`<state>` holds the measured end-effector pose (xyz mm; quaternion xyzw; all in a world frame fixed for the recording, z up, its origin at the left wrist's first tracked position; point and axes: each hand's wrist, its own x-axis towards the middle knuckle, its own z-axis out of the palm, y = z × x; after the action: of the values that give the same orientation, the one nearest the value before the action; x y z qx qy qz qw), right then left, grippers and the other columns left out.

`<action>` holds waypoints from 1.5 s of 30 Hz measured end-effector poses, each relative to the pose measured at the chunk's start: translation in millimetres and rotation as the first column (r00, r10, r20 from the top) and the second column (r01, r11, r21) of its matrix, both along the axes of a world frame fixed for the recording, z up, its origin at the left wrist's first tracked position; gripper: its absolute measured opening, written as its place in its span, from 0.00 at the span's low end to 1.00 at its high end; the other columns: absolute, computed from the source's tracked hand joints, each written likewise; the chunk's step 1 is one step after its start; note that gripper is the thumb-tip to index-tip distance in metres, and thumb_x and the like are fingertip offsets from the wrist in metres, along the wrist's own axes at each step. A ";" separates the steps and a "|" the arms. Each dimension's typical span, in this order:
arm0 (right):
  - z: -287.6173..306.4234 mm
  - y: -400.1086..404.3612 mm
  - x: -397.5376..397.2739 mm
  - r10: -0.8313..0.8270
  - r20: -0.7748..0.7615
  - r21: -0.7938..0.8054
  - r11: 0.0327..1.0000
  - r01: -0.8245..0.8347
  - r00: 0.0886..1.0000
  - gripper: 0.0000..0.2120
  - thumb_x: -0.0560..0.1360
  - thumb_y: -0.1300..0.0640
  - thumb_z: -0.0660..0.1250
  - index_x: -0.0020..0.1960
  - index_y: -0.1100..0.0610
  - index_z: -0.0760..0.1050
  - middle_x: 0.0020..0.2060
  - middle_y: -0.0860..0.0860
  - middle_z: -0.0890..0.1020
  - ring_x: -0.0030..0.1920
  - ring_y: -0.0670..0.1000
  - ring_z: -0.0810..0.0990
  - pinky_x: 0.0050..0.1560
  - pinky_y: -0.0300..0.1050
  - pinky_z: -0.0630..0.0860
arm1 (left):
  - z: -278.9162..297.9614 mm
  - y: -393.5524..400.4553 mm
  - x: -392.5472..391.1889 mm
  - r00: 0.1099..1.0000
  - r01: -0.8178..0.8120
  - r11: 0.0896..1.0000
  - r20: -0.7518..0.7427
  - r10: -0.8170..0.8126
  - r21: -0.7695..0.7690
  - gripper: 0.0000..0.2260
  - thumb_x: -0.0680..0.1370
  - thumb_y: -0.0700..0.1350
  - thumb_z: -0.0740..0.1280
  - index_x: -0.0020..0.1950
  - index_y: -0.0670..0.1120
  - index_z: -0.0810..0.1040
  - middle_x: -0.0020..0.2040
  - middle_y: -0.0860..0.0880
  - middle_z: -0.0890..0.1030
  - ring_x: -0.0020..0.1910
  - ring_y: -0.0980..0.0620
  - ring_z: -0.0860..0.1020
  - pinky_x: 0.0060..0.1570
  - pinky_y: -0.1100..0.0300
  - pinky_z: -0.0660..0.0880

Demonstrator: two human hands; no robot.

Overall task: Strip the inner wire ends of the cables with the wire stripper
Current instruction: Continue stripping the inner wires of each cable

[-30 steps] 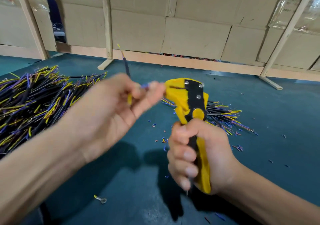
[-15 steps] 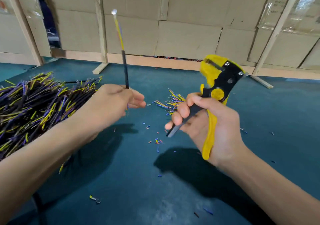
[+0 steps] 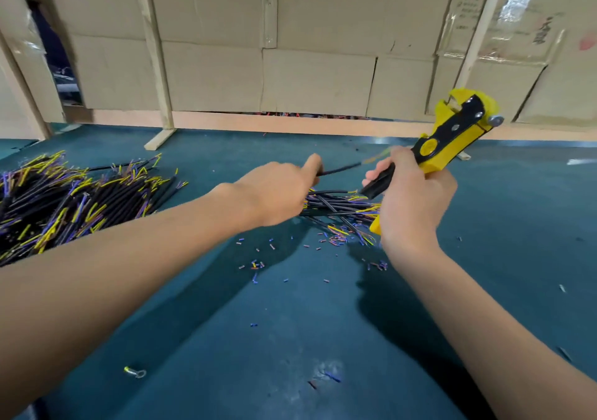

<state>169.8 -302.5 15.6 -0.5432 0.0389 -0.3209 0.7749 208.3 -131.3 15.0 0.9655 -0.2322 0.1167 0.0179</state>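
left hand (image 3: 277, 190) reaches out over the teal worktop (image 3: 226, 339), knuckles up, fingers curled round one black cable (image 3: 339, 170). the cable runs out of the fist to the right, roughly level, and its far end is a yellowish blur near the right hand's fingers, so the wire tips can't be made out. right hand (image 3: 410, 200) grips the yellow and black wire stripper (image 3: 452, 135) by its handles, head tilted up and to the right, well above the worktop; the black handle pokes out by the fingers and the yellow handle end shows under the palm. the stripper head is apart from the held cable. the two hands are close but not touching.

small pile of cables (image 3: 342, 209) lies on the worktop between and under the hands, its yellow and purple inner wires fanning to the right. big pile of black cables (image 3: 71, 203) with yellow and purple ends sits at far left, well apart from the hands. bits of cut insulation (image 3: 258, 263) are scattered in front of the small pile. a small ring terminal (image 3: 135, 372) lies alone near the bottom left. cardboard wall (image 3: 316, 48) with wooden posts stands behind the worktop.
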 end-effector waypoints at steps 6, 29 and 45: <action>-11.9 -2.2 7.5 -0.047 0.017 -0.244 0.968 0.050 0.999 0.10 0.76 0.58 0.65 0.40 0.63 0.71 0.30 0.61 0.76 0.31 0.61 0.77 0.37 0.59 0.79 | 1.7 3.6 14.8 1.000 -0.017 0.915 0.029 0.006 0.403 0.23 0.85 0.59 0.47 0.81 0.60 0.53 0.72 0.48 0.66 0.69 0.42 0.64 0.65 0.46 0.64; -52.5 39.0 -11.5 0.322 0.132 -0.977 -0.119 0.179 0.937 0.16 0.61 0.61 0.69 0.49 0.54 0.82 0.44 0.49 0.82 0.47 0.58 0.80 0.53 0.54 0.73 | -11.8 127.7 -60.8 0.613 -0.780 0.600 0.019 0.790 0.176 0.13 0.77 0.41 0.66 0.61 0.41 0.77 0.59 0.37 0.77 0.59 0.35 0.77 0.46 0.51 0.72; -40.6 21.5 -11.4 0.129 0.163 -0.942 0.316 0.115 0.978 0.11 0.69 0.62 0.72 0.46 0.51 0.73 0.37 0.41 0.72 0.39 0.48 0.70 0.40 0.40 0.62 | 5.0 129.9 -86.5 0.743 -0.409 0.769 0.310 0.593 -0.491 0.07 0.84 0.49 0.57 0.56 0.46 0.69 0.44 0.43 0.83 0.43 0.34 0.80 0.41 0.46 0.73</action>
<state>158.4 -281.0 -25.0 -0.8568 -0.2397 -0.3341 0.3113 121.7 -1.4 20.0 0.9138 0.0727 0.3800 0.1240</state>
